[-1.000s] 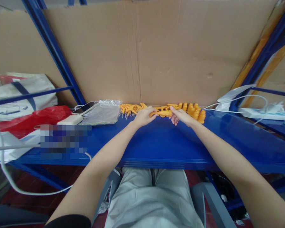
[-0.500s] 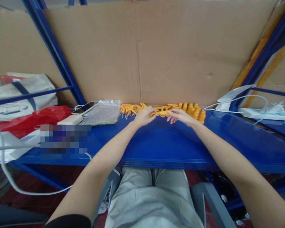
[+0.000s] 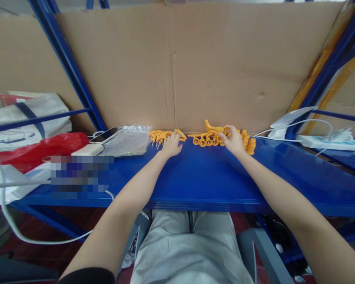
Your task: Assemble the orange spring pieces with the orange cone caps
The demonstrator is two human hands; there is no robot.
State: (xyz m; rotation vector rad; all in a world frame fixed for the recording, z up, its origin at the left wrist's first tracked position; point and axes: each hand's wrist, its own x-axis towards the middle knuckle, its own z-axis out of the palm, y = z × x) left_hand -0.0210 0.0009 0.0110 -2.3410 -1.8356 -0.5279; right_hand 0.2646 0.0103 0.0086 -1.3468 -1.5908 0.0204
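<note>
My right hand [image 3: 234, 141] pinches an orange plastic piece [image 3: 214, 129] by its round, cup-like end, a little above a row of similar pieces. These orange pieces [image 3: 203, 142] lie side by side, round open ends facing me. At the left, my left hand [image 3: 172, 145] rests over a group of orange corkscrews [image 3: 157, 136] with metal spirals pointing toward me. Its fingers are stretched out and its thumb stands apart. An orange handle [image 3: 182, 135] shows just beyond those fingers; whether they touch it is hard to see.
Chunky orange pieces [image 3: 251, 145] stand right of my right hand. A clear plastic bag [image 3: 127, 142], a phone [image 3: 105, 135] and a white box [image 3: 87, 150] lie on the left. The blue table [image 3: 201, 177] ends at a cardboard wall [image 3: 219, 67]. White cables [image 3: 298, 121] run at the right.
My hands were together at the middle on an orange piece; now they are apart. The left moved left to the corkscrews, while the right moved right and lifted a piece by its round end.
</note>
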